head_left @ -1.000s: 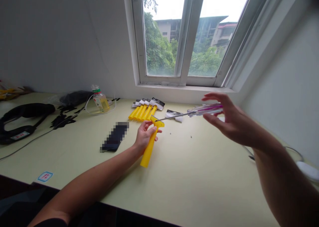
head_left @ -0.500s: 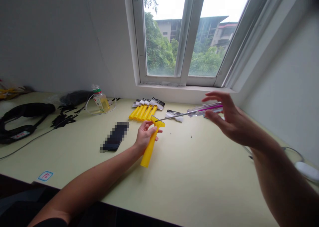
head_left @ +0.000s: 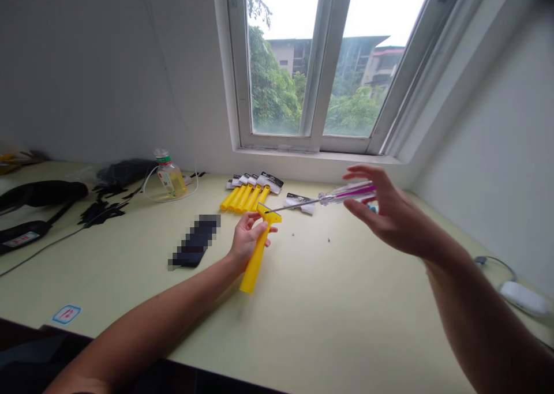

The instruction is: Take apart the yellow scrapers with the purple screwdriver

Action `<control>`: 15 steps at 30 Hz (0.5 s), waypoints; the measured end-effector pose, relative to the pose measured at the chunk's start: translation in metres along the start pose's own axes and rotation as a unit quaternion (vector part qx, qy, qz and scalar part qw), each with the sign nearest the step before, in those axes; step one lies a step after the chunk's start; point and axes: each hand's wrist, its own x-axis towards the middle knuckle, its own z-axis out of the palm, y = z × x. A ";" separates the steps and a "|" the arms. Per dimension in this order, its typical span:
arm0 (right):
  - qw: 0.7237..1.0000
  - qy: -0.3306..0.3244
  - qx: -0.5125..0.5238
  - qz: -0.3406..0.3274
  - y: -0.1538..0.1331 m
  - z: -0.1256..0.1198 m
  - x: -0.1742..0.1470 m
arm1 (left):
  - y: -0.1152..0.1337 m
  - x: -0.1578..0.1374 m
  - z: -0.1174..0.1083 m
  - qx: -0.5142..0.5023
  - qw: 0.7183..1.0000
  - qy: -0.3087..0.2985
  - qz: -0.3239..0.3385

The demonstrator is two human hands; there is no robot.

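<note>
no real change: left hand (head_left: 246, 241) grips yellow scraper (head_left: 254, 262), screwdriver (head_left: 340, 195) still at its head, right hand (head_left: 389, 212) loosely curled, grip unclear

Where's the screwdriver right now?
In the head view, the screwdriver is just right of centre, below the window: its handle is in the right hand, its tip at the head of the yellow tool in the left hand.

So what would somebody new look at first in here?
Probably the bright yellow tool in the left hand, with a clear-and-purple screwdriver reaching its head from the right hand. Next might come the row of yellow handles at the back of the desk, below the bright window.
</note>
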 end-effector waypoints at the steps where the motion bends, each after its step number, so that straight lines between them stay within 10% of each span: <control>1: 0.999 -0.013 0.019 -0.022 0.000 0.000 0.000 | 0.000 0.000 0.000 0.001 1.000 -0.001 -0.001; 15: 0.990 0.115 0.081 0.026 0.003 0.017 0.001 | -0.005 -0.001 -0.001 0.004 1.000 -0.015 -0.001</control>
